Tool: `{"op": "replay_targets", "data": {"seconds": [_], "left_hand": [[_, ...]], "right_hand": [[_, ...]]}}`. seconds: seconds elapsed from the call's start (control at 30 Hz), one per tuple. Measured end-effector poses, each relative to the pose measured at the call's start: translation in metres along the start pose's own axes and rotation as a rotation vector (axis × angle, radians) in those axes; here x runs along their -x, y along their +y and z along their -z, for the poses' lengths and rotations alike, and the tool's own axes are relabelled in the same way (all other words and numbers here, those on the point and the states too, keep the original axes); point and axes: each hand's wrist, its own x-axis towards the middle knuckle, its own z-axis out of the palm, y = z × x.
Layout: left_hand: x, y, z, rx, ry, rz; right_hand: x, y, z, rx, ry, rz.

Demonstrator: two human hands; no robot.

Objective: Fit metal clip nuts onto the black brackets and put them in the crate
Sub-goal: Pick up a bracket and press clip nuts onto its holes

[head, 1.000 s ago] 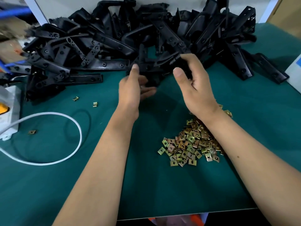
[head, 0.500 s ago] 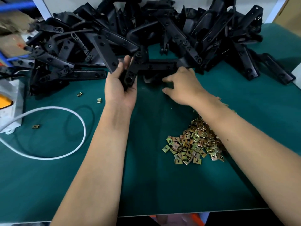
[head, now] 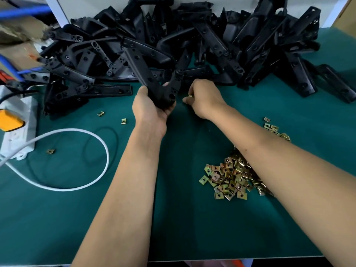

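Note:
My left hand (head: 152, 106) grips the near end of a black bracket (head: 167, 87) that angles up toward the big pile of black brackets (head: 192, 45) across the back of the table. Just to its right, my right hand (head: 204, 99) is curled, and a small brass-coloured clip nut (head: 190, 96) shows at its fingertips, close to the bracket's end. A heap of clip nuts (head: 229, 180) lies on the green mat under my right forearm. No crate is in view.
A white power strip (head: 17, 130) with a yellow part sits at the left edge, its white cable (head: 92, 178) looping over the green mat (head: 192, 228). Stray clip nuts (head: 123, 121) lie near the loop, and a few more clip nuts (head: 273, 129) lie at the right.
My left hand has pulled the bracket a little nearer and gripped it more firmly. My right hand has left the bracket and curled up beside it with a clip nut at its fingertips.

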Motion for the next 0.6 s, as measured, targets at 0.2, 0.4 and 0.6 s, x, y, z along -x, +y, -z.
{"op": "replay_targets", "data": {"seconds": [0.2, 0.4, 0.6], "left_hand": [[-0.003, -0.014, -0.004, -0.279, -0.114, -0.106], [0.008, -0.032, -0.010, -0.500, -0.394, -0.221], [0.004, -0.036, -0.005, -0.661, -0.391, -0.372]], "right_hand": [[0.030, 0.039, 0.025, -0.701, 0.028, -0.147], [0.060, 0.071, 0.044, -1.412, -0.244, -0.375], [0.064, 0.083, 0.051, -1.250, -0.171, -0.314]]}}
